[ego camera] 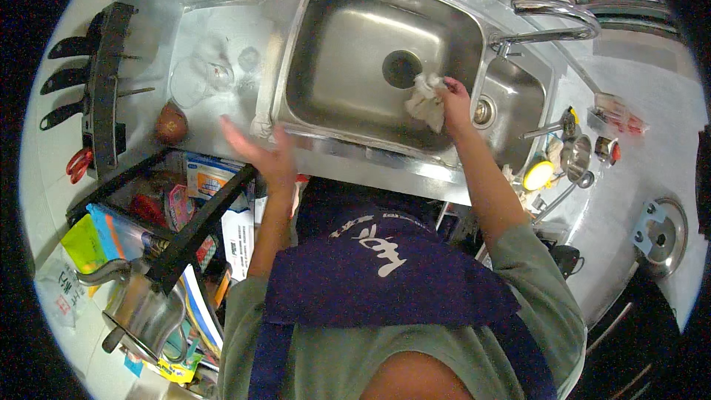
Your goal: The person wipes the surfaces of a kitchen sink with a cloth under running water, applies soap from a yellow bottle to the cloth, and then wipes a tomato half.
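My right hand (pixel 456 108) grips a crumpled whitish cloth (pixel 426 105) over the right part of the large steel sink basin (pixel 344 55). The cloth hangs beside the dark round drain (pixel 402 69). Blurred and with its fingers spread, my left hand (pixel 269 158) is in the air near the counter's front edge, left of the basin, holding nothing. Another pale cloth (pixel 266 94) lies along the basin's left rim. Farther left, a clear glass vessel (pixel 191 82) rests on the counter near a brown round object (pixel 171 123), perhaps an onion.
A knife rack (pixel 108 83) with black-handled knives and red-handled scissors (pixel 79 165) is on the left wall. Below it is a black-framed shelf (pixel 194 233) of packages. The chrome faucet (pixel 550 33) arches near the small basin (pixel 514 105). Right of it are a steel bowl (pixel 577 155) and a lid (pixel 669 233).
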A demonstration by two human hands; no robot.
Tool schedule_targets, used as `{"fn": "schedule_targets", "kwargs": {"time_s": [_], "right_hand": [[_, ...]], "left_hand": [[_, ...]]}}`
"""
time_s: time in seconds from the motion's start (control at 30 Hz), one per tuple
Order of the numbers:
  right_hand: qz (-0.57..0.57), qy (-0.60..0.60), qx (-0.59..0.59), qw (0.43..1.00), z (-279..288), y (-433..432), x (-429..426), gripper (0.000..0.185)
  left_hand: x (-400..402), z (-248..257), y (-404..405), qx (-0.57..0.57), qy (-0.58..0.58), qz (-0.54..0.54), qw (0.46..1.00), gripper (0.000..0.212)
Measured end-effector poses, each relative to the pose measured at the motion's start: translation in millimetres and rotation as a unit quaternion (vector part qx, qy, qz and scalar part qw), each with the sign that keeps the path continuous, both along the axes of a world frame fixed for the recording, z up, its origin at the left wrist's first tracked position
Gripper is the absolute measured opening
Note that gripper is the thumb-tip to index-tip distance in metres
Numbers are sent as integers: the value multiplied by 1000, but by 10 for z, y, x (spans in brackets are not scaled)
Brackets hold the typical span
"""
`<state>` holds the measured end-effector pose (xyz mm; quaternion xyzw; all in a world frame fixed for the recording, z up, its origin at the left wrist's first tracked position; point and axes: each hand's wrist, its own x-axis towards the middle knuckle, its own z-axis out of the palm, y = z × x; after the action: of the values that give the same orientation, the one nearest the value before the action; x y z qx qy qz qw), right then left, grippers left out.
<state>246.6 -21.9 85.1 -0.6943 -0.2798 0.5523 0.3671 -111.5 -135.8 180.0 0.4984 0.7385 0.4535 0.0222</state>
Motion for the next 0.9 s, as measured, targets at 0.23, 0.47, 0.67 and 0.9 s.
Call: {"fn": "schedule_targets", "kwargs": {"time_s": [0.23,0.47,0.67,0.9], "right_hand": [[404,-474,26,782,-541,163,-276,31],[148,-337,-120,922,-626,226,-314,36],[119,-44,-9,992,-24,-127,-738,27],[177,-258,71,947,-15,-252,-1186,34]], "left_hand": [[551,80,46,-115,-95,-239,959,45],[1215,-482,576,-335,-399,-274,808,51],[1763,-1311,1034,-392,-721,-117,559,59],[1773,-2036,960,-368,-777,-145,489,39]]}}
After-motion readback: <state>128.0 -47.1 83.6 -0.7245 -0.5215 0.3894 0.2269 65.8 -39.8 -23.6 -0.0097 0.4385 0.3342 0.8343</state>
